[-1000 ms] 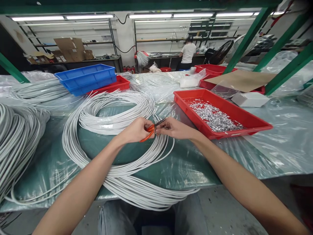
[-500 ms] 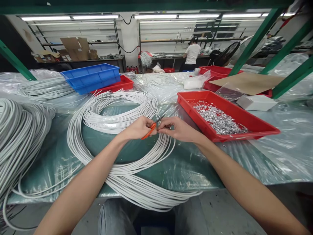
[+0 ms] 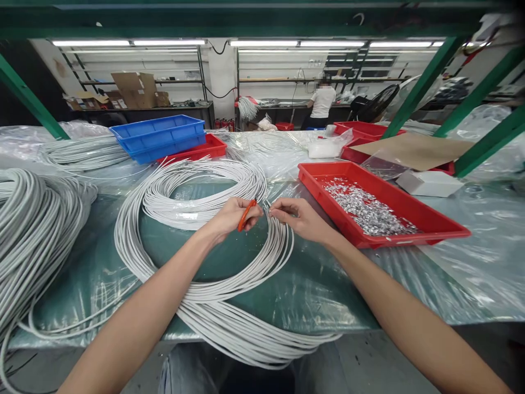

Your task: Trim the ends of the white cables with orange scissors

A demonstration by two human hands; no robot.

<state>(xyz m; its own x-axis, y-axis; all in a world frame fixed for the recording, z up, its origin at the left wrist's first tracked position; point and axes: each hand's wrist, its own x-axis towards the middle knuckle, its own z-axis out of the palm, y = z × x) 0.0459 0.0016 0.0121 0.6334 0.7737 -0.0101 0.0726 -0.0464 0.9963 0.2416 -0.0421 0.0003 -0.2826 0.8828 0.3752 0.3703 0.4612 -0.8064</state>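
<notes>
My left hand (image 3: 233, 219) is closed around orange-handled scissors (image 3: 246, 214), their blades mostly hidden by the fingers. Just to its right, my right hand (image 3: 297, 219) has its thumb and fingertips pinched together at a thin cable end, which is mostly covered by the fingers. A small gap separates the two hands. Below and around them, a coil of white cable (image 3: 131, 241) lies on the green table, its loops overlapping and some hanging over the front edge. Another white cable coil (image 3: 176, 210) rests against it at the back.
To the right stands a red tray (image 3: 410, 210) with many small shiny metal pieces. Thick cable bundles (image 3: 41, 235) fill the left side. Behind are a blue bin (image 3: 159, 137), a white box (image 3: 430, 183) and a cardboard sheet (image 3: 414, 150). A person (image 3: 322, 101) is at the far bench.
My hands have moved slightly apart. The scissors have turned in my left hand, their dark blades no longer pointing out toward the right hand. The view has tipped up a little.
</notes>
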